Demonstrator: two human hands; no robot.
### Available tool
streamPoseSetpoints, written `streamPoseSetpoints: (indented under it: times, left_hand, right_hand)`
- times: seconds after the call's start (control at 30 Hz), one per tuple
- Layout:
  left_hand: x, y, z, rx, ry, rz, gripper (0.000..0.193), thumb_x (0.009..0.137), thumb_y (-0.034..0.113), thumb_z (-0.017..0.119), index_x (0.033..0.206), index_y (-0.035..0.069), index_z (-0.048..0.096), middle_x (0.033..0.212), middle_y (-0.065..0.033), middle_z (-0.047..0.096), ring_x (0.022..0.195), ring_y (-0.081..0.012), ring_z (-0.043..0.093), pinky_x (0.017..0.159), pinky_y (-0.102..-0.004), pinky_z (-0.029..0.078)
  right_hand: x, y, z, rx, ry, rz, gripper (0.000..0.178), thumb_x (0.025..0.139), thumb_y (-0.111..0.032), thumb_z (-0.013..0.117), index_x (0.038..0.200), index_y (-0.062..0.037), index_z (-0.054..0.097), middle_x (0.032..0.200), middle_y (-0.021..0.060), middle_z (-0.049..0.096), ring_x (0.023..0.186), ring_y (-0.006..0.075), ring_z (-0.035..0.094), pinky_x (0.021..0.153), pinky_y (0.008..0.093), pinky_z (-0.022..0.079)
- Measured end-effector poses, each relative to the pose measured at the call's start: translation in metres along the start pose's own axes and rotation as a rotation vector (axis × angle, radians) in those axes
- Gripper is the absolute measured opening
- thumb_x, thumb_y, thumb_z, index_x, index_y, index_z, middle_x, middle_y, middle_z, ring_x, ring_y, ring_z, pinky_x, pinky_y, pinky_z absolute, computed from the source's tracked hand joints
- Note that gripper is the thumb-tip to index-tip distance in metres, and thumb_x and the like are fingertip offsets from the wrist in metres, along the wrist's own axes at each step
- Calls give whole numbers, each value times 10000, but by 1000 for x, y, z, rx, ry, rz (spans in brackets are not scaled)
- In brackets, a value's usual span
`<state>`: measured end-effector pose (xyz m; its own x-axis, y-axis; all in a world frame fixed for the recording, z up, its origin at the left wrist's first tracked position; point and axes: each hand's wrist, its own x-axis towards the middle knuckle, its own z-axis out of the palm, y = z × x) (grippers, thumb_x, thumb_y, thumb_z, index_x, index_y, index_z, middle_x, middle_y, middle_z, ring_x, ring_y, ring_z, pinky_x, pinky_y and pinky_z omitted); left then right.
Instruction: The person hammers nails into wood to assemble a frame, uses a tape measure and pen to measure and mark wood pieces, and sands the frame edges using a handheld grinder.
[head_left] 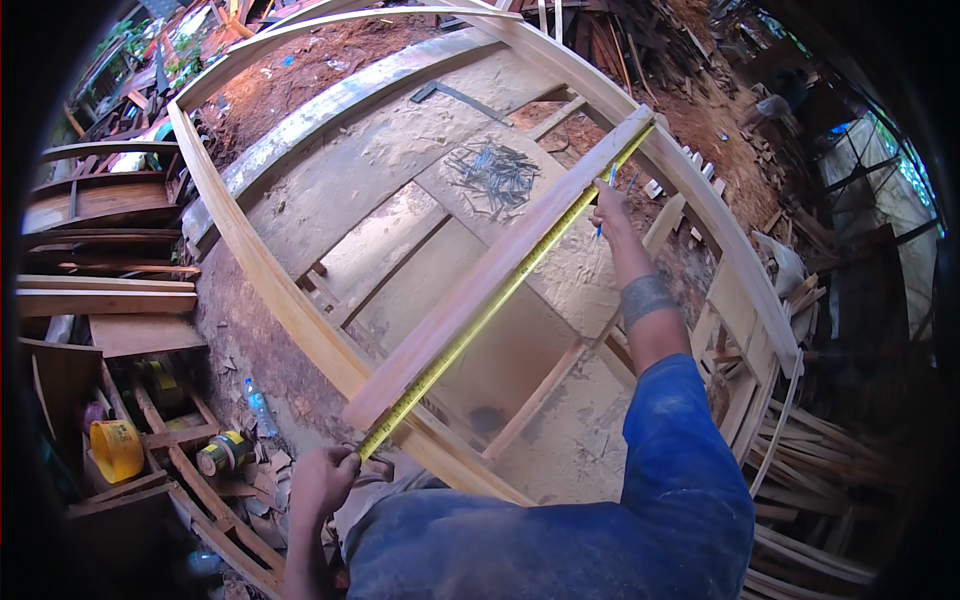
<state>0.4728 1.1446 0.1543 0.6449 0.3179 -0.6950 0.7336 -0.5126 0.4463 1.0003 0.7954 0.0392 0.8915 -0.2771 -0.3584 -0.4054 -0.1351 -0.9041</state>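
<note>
A long plank (510,270) lies diagonally over a wooden frame (270,270). Along its right edge stretches a yellow measuring tape (500,300). My left hand (325,482) is closed on the tape's near end, just past the plank's near tip. Toward the plank's far end, my right hand (611,212) is closed around a slim blue pen or pencil (600,232), right beside the tape. Whether those fingers also press on the tape is hard to make out.
A dusty worktable (380,160) under the frame carries a heap of nails (492,178) and a metal square (455,97). At left are a yellow hard hat (117,450), a plastic bottle (258,405) and a wooden rack (180,450). Timber strips (830,450) pile up at right.
</note>
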Motion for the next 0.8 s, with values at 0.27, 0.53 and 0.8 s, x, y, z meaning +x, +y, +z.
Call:
streamPoseSetpoints:
  times: [0.27, 0.53, 0.8]
  left_hand:
    - [5, 6, -15, 69, -17, 37, 324, 844, 263, 560, 978, 29, 741, 832, -249, 674, 800, -407, 676, 774, -460, 521]
    - [7, -3, -15, 4, -76, -44, 305, 852, 271, 578, 941, 48, 766, 780, -189, 708, 754, -347, 697, 753, -428, 537]
    - [15, -15, -9, 23, -41, 33, 339, 845, 300, 610, 880, -25, 702, 670, -201, 635, 624, -293, 659, 648, -413, 500]
  right_hand:
    - [-6, 7, -28, 114, -20, -424, 226, 940, -175, 587, 1011, 17, 683, 801, 46, 645, 617, 102, 568, 484, 230, 424]
    - [-275, -29, 45, 34, -1039, -326, 453, 1079, -341, 386, 1124, 33, 639, 833, 96, 656, 670, 118, 605, 616, 265, 512]
    - [-363, 27, 107, -308, -1499, -641, 130, 888, -106, 716, 909, -4, 637, 751, 24, 643, 623, 77, 560, 548, 251, 444]
